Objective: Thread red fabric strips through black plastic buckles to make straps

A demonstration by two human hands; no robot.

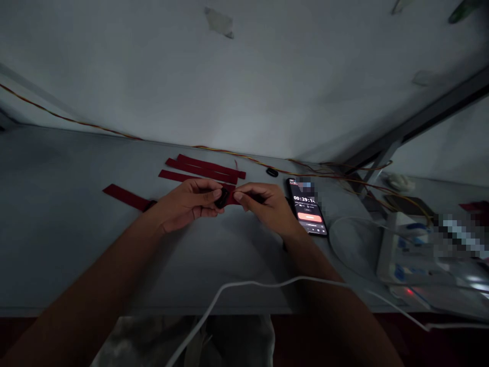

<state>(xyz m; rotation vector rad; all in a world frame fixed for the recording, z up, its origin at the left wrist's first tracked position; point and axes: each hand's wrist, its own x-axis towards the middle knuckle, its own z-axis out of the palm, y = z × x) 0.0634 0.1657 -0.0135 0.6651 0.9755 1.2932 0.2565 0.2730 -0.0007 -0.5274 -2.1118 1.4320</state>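
Observation:
My left hand [194,201] pinches a small black buckle [221,198] between thumb and fingers. A short red strap [231,196] runs from the buckle to my right hand [260,201], whose thumb and forefinger are closed on it. Both hands are close together above the grey table. Behind them lie several flat red straps [202,167], roughly side by side. Left of my left forearm, another red strap [124,196] lies with a black piece at its right end. A loose black buckle [272,172] rests behind my right hand.
A lit phone [307,206] showing a timer lies right of my right hand. Twisted wires [244,154] run along the wall. A white power strip [405,250] sits at the right, and a white cable [248,283] crosses over the table's front.

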